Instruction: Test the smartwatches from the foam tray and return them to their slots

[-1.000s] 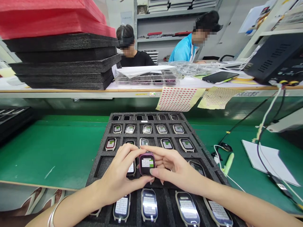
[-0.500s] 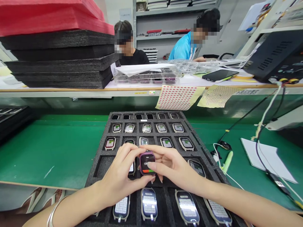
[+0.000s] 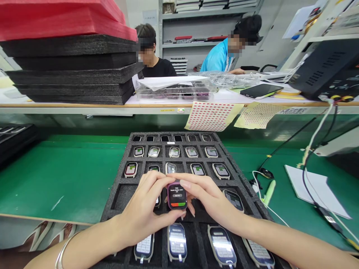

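A purple-cased smartwatch body [image 3: 177, 195] is held above a black foam tray [image 3: 235, 175] full of watch bodies in slots. My left hand [image 3: 144, 211] grips the watch from the left and below, thumb under it. My right hand [image 3: 209, 200] pinches it from the right, fingers along its top edge. The watch screen shows dark text with a red and green bar at the bottom. Several lit watches [image 3: 177, 241] lie in the tray's near row under my wrists.
A green mat [image 3: 61, 175] covers the bench. Stacked black and red foam sheets [image 3: 70, 56] sit on the raised shelf at left. Dotted sticker sheets [image 3: 211, 116] hang from the shelf edge. Cables [image 3: 308, 157], a green pen [image 3: 269, 192] and paper [image 3: 316, 188] lie at right. Two people sit beyond.
The watch screen changed from a white grid to a dark screen with a red and green bar. My right thumb lifted off the screen to the watch's edge.
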`<state>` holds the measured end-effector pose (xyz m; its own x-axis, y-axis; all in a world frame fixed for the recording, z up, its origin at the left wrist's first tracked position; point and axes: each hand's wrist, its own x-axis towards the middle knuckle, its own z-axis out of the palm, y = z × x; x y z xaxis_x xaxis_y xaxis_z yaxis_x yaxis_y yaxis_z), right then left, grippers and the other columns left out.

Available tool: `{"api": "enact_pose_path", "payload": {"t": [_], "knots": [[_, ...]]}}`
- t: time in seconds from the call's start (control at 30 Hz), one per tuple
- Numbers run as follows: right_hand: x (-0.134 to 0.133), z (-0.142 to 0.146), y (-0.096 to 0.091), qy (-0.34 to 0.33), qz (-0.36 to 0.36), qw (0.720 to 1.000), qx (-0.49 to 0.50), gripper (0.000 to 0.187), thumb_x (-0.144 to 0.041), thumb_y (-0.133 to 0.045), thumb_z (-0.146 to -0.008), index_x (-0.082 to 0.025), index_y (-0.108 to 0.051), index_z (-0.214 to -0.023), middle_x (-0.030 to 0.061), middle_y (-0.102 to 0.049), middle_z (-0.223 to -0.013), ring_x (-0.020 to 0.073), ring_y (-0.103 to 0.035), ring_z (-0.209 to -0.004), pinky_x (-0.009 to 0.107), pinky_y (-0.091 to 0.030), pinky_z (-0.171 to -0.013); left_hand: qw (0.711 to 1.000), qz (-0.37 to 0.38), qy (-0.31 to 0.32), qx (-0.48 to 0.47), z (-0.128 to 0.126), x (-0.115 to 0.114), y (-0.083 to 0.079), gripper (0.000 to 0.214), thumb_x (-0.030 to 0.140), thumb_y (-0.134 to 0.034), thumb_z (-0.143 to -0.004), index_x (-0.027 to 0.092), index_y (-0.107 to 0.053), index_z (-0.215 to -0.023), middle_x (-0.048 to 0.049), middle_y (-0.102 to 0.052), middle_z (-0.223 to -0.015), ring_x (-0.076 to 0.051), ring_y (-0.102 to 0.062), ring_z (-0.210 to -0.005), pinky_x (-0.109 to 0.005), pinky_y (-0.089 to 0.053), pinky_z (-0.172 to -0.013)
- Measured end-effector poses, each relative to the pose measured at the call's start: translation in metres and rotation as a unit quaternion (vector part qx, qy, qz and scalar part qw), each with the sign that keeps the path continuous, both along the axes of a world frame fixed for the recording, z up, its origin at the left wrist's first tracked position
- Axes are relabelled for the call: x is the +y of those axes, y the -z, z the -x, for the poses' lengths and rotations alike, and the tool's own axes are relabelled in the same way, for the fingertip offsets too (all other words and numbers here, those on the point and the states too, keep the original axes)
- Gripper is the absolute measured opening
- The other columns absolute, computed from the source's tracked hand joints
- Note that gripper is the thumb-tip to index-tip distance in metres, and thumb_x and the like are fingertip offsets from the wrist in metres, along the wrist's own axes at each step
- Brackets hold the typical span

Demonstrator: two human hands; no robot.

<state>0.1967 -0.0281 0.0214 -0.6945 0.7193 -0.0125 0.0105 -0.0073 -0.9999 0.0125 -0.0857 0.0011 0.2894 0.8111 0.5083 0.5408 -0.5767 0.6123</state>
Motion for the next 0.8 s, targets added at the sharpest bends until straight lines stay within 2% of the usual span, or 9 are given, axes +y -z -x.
{"api": "enact_pose_path", "payload": {"t": [0.3, 0.47, 0.8], "knots": [[-0.0001, -0.0016, 0.0013, -0.004, -0.007, 1.000, -0.003, 0.035, -0.034, -0.053, -0.092, -0.020, -0.061, -0.123, 0.0049, -0.066, -0.088, 0.0069, -0.054, -0.046, 0.017, -0.041, -0.042, 1.000, 0.002, 0.002, 0.004, 0.0014, -0.0006, 0.0003, 0.055, 0.022, -0.072, -0.077, 0.021, -0.043, -0.124, -0.0070, -0.051, -0.106, -0.021, -0.049, -0.099, -0.038, -0.045, -0.085], [0.0016, -0.0016, 0.0020, -0.012, -0.005, 1.000, -0.001, 0.037, -0.030, -0.059, -0.088, -0.020, -0.060, -0.124, 0.0016, -0.065, -0.077, 0.0067, -0.053, -0.045, 0.016, -0.041, -0.042, 1.000, 0.003, -0.001, 0.006, 0.0014, -0.0014, 0.0005, 0.056, 0.023, -0.072, -0.076, 0.021, -0.043, -0.124, -0.0070, -0.051, -0.106, -0.021, -0.049, -0.099, -0.038, -0.045, -0.085], [-0.0018, -0.0010, -0.0013, -0.016, 0.020, 1.000, 0.009, 0.043, -0.022, -0.061, -0.084, -0.019, -0.057, -0.127, 0.0004, -0.063, -0.075, 0.0064, -0.053, -0.048, 0.015, -0.043, -0.043, 1.000, 0.006, -0.002, 0.008, 0.0008, -0.0006, 0.0000, 0.056, 0.024, -0.073, -0.076, 0.021, -0.043, -0.124, -0.0071, -0.051, -0.105, -0.022, -0.049, -0.099, -0.038, -0.045, -0.085]]}}
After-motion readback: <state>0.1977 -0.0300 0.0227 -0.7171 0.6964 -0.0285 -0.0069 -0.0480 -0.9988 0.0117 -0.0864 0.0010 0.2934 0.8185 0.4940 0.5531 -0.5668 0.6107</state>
